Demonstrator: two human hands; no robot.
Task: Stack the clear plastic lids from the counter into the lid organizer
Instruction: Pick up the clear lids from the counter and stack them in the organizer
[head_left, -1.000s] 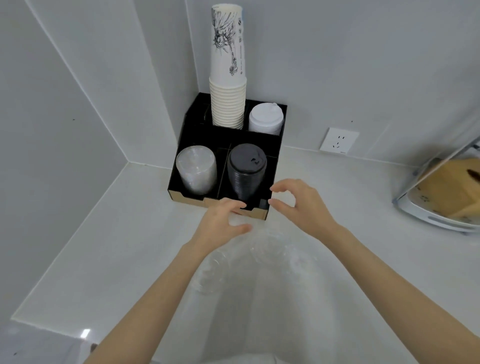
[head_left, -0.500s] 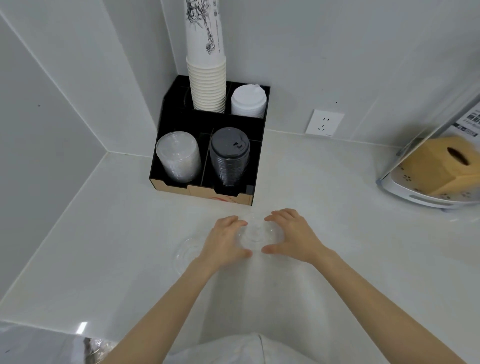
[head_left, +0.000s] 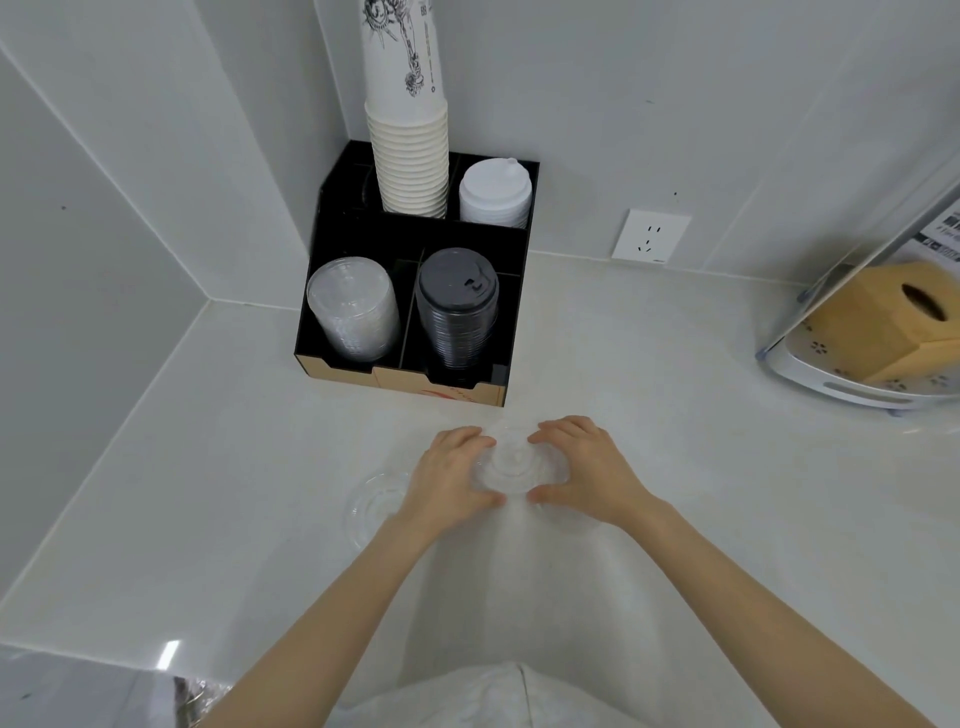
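A small pile of clear plastic lids (head_left: 511, 462) rests on the white counter, cupped from both sides. My left hand (head_left: 449, 475) curls around its left edge and my right hand (head_left: 587, 470) around its right edge, fingers touching the plastic. Another clear lid (head_left: 374, 501) lies flat on the counter just left of my left hand. The black lid organizer (head_left: 322, 244) stands in the corner behind; its front-left compartment holds a stack of clear lids (head_left: 353, 309).
The organizer also holds black lids (head_left: 457, 306), white lids (head_left: 496, 195) and a tall stack of paper cups (head_left: 408, 130). A wall socket (head_left: 650, 236) is to its right. A tissue box (head_left: 878, 322) on a white tray (head_left: 852, 389) sits far right.
Both hands came down from in front of the organizer onto the counter and closed in around the lid pile. The view has tilted down and back.
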